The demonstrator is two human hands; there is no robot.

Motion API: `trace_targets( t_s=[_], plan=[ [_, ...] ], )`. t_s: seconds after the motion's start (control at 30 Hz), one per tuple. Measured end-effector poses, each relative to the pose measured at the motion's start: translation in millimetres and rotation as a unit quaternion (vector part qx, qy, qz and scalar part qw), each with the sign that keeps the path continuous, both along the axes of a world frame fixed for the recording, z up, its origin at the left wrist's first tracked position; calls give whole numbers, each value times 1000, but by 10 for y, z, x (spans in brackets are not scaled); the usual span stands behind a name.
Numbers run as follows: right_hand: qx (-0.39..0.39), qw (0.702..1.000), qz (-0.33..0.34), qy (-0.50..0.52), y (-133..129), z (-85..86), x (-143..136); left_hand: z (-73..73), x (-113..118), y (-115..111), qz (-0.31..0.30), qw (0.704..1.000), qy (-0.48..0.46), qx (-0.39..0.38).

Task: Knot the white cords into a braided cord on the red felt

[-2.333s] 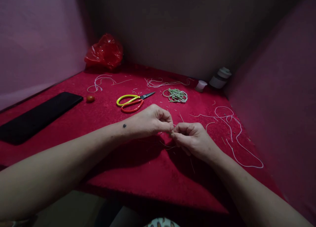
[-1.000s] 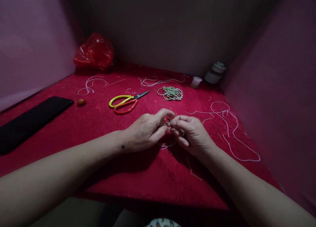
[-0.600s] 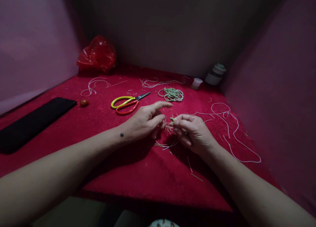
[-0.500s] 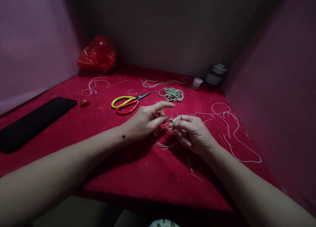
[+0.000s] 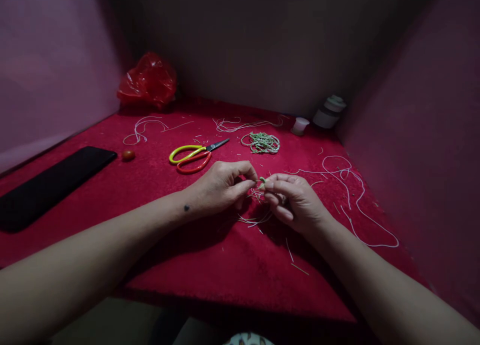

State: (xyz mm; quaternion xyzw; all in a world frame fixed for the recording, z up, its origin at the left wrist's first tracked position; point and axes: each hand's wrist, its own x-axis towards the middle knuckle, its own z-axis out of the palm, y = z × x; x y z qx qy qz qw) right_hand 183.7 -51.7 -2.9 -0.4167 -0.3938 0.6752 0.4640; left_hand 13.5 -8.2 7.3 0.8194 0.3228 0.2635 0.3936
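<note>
Two loose strands (image 5: pixel 300 269) lie on the red cloth (image 5: pixel 187 280) in the lower right of the frame. White threads (image 5: pixel 253 221) lie near the centre, below your hands. Just right of centre, your right hand (image 5: pixel 296 200) has its thumb and forefinger clamped on the green piece (image 5: pixel 262 180); your left hand (image 5: pixel 227 187) pinches a thin strand at its left end, fingertips together. The black slab (image 5: pixel 60 187) lies at far left. Beyond your hands, locate the scissors (image 5: pixel 210 147) left of centre and the green cord (image 5: pixel 265 143) above centre. The spool (image 5: pixel 300 126) stands upper right, near the bottle (image 5: pixel 330 113); the red bag (image 5: pixel 150 82) sits upper left.
</note>
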Motion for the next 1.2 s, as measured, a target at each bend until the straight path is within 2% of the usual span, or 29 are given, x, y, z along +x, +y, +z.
trace_targets(
  t_s=[0.1,0.17,0.27,0.37,0.5,0.6,0.7,0.8,1.07,1.2],
  plan=[
    [1,1000,-2,5,8,4,3,-3,8,-14,-2,1000,-1,-13],
    [1,1000,-5,8,13,3,4,2,9,-12,1,1000,5,24],
    [0,1000,-9,12,17,-5,8,12,-1,-5,0,989,16,148],
    [1,1000,-13,11,21,-22,12,4,-17,-1,-25,963,28,268],
    [4,1000,-21,-10,25,-40,5,-27,-35,1,-14,919,89,385],
    [9,999,-25,-32,21,-45,-8,-38,-40,-1,-18,890,107,443],
    [20,998,-30,-53,14,-47,-21,-41,-39,-6,-53,880,101,461],
    [26,998,-32,-55,11,-55,-26,-53,-32,-16,-59,878,94,465],
    [40,997,-15,-68,5,-59,-31,-53,-18,-41,-38,928,28,369],
    [42,996,-22,-71,-4,-30,-45,-21,-19,-45,-30,942,2,336]
  ],
)
